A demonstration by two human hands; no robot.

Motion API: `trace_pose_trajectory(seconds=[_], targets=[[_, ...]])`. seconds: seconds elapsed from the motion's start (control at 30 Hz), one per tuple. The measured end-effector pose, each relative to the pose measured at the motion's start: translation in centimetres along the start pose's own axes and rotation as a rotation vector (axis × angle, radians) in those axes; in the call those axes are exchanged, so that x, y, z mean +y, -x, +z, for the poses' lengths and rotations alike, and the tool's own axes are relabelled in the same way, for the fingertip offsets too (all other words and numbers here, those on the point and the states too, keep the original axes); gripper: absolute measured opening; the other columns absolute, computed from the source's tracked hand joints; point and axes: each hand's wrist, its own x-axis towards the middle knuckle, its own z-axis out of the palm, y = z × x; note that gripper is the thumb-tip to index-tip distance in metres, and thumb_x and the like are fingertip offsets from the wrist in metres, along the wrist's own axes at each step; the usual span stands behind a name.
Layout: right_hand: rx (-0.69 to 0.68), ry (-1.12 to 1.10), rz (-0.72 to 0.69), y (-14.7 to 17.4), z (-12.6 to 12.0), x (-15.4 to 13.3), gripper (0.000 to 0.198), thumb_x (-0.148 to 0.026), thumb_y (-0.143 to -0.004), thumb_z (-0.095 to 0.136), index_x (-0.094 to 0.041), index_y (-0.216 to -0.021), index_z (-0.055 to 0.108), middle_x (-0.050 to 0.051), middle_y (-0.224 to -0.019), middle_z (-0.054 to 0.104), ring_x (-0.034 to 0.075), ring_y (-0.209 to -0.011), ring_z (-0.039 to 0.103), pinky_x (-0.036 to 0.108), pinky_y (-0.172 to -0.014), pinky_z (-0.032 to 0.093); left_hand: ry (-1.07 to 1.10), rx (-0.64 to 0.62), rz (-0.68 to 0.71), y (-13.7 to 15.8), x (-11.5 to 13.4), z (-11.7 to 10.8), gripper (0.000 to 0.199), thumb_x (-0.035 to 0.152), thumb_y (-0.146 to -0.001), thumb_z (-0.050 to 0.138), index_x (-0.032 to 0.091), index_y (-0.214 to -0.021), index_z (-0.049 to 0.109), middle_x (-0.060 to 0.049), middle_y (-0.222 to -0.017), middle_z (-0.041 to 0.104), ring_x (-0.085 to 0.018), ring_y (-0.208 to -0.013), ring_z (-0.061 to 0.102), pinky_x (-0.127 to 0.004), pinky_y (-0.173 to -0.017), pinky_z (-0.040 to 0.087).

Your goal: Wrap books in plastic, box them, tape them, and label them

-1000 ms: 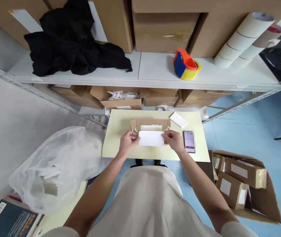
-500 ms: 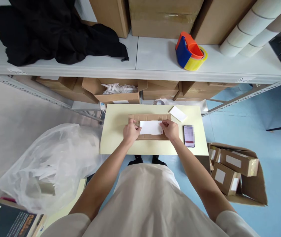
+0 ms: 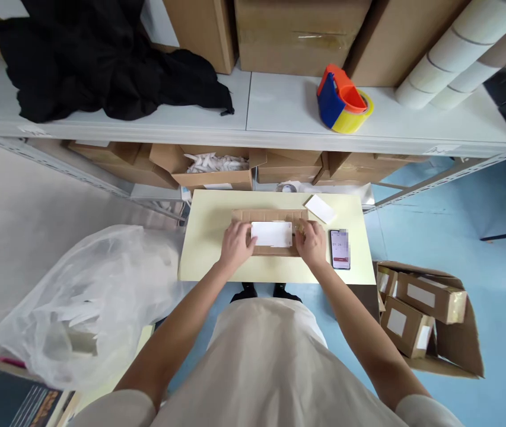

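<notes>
A flat brown cardboard box [image 3: 274, 215] lies on the pale yellow table [image 3: 208, 261] in front of me. On its top is a white rectangular label [image 3: 272, 233], lying flat. My left hand [image 3: 236, 244] rests over the box's left part, fingers apart, the thumb at the label's left edge. Over the right part, my right hand [image 3: 311, 243] has its fingers bent and the thumb apart, just beside the label's right edge. A small stack of white labels [image 3: 320, 209] and a phone [image 3: 340, 249] with a lit screen lie to the right.
A shelf [image 3: 279, 112] beyond the table carries black cloth [image 3: 114, 71], a tape dispenser [image 3: 344, 101] and white rolls [image 3: 439, 59]. An open carton [image 3: 460, 344] with small boxes stands at right. At left sits a translucent plastic bag [image 3: 114, 284].
Both hands have loosened from the label's ends. The left fingers have spread over the box, and the right hand has shifted slightly right, off the label. The view has tilted slightly.
</notes>
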Motion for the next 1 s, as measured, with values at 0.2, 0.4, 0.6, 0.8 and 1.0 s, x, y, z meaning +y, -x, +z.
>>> trace_pose_trajectory(seconds=[0.2,0.4,0.6,0.8,1.0], targets=[[-0.233,0.068,-0.378,0.8,1.2,-1.9,0.065,-0.05,-0.094,0.034,-0.006,-0.143,0.037,0.018,-0.148,0.039,0.029,-0.139,0.03,0.045,-0.111,0.025,-0.211,-0.209,0.31,0.3,0.8,1.8,0.072,0.052,-0.089,0.042,0.009,-0.145,0.031,-0.017,-0.153,0.03,-0.031,-0.143,0.023,-0.049,-0.114,0.019],[-0.218,0.251,-0.265,1.5,1.3,0.1,0.07,-0.054,-0.094,0.029,-0.009,-0.148,0.028,0.017,-0.154,0.027,0.032,-0.143,0.019,0.056,-0.113,0.013,-0.334,-0.225,0.211,0.0,-0.3,1.6,0.076,0.057,-0.089,0.035,0.012,-0.149,0.024,-0.017,-0.154,0.025,-0.033,-0.144,0.018,-0.06,-0.113,0.008],[-0.233,0.204,-0.387,3.6,0.4,-1.0,0.076,-0.059,-0.091,0.033,-0.01,-0.149,0.027,0.017,-0.154,0.025,0.033,-0.143,0.019,0.055,-0.114,0.013,-0.272,-0.237,0.369,1.9,0.0,1.1,0.084,0.065,-0.084,0.039,0.012,-0.148,0.027,-0.017,-0.155,0.023,-0.033,-0.144,0.017,-0.056,-0.115,0.008],[-0.279,0.156,-0.362,4.7,1.3,-2.1,0.068,-0.055,-0.094,0.033,-0.015,-0.148,0.03,0.015,-0.152,0.032,0.029,-0.142,0.026,0.052,-0.113,0.018,-0.246,-0.26,0.361,2.7,-0.2,1.6,0.083,0.067,-0.083,0.041,0.017,-0.148,0.028,-0.014,-0.155,0.026,-0.032,-0.144,0.021,-0.055,-0.115,0.011],[-0.251,0.153,-0.344,4.5,1.0,-1.2,0.064,-0.051,-0.095,0.034,-0.012,-0.145,0.036,0.015,-0.15,0.036,0.028,-0.14,0.031,0.05,-0.114,0.018,-0.256,-0.246,0.31,2.6,-0.2,1.1,0.081,0.066,-0.083,0.043,0.019,-0.148,0.03,-0.014,-0.154,0.027,-0.032,-0.143,0.023,-0.057,-0.114,0.009]])
